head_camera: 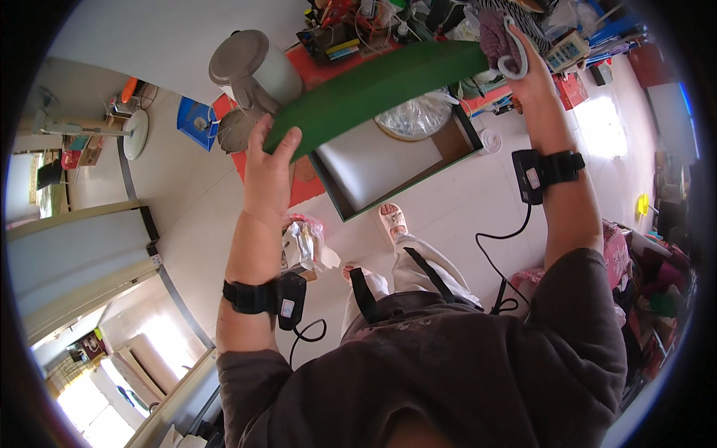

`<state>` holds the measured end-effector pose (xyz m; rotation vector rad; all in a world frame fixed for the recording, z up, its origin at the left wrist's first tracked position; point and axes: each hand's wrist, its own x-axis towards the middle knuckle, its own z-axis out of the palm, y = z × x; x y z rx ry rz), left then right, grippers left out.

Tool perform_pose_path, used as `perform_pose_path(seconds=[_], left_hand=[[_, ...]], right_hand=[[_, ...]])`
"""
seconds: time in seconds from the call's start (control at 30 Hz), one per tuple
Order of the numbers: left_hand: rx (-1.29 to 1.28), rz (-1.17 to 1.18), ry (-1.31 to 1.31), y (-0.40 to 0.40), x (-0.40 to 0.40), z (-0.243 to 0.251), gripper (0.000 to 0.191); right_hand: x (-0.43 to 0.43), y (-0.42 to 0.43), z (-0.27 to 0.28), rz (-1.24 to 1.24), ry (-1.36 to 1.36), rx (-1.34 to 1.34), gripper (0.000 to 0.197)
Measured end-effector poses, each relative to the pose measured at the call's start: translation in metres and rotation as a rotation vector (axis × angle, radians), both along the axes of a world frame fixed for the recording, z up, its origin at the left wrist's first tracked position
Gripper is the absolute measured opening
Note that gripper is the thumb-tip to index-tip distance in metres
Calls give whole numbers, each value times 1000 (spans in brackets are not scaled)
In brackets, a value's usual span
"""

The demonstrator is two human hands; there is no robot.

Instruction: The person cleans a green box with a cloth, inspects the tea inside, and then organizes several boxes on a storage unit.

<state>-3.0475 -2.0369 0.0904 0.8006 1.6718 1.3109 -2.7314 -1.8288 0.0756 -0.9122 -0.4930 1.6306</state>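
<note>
A long green panel (pixel 381 92), perhaps a box lid, is held up and tilted above the table. My left hand (pixel 269 168) grips its near left end, thumb on the front side. At the far right end, my right hand (pixel 529 75) holds a purple cloth (pixel 498 42) with a white edge against the panel. Its fingers are mostly hidden by the cloth. Below the panel lies a shallow open box (pixel 386 173) with a dark green rim and a pale inside. Something round wrapped in clear plastic (pixel 417 117) sits at its back, partly covered by the panel.
A lidded electric kettle (pixel 274 73) stands on the red tabletop (pixel 305 187), left of the panel. Tools and cables crowd the back, with a power strip (pixel 567 51) at right. A roll of clear tape (pixel 490 140) is beside the box; a bag (pixel 308 243) lies near my feet.
</note>
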Motion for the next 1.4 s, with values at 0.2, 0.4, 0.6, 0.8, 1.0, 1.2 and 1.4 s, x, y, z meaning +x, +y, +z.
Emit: perform_pose_path(seconds=[0.2,0.4,0.6,0.8,1.0,1.2,1.4], left_hand=[[-57,16,2,29,-22,6,71],[-130,38,-43,39,-37,25,71],[-103,-2,-67,53,-54,17,73],[-121,16,-78,56,-62,14,75],[-88,27,-112,58,-65,12,74],[-40,-14,-173,55,-60,17,74],[-52,-31,-166,49,-68,8,84]], right_hand=[[18,49,-13,-49,31,82,27],[6,-29,-6,-133,-230,176,36],[-10,-115,-71,231,-496,-224,26],[-25,-140,-128,969,-1300,365,21],[-148,-180,-120,1194,-1495,283,36],[-224,-167,-142,1504,-1725,337,39],[-175,-137,-162,1400,-1278,147,27]])
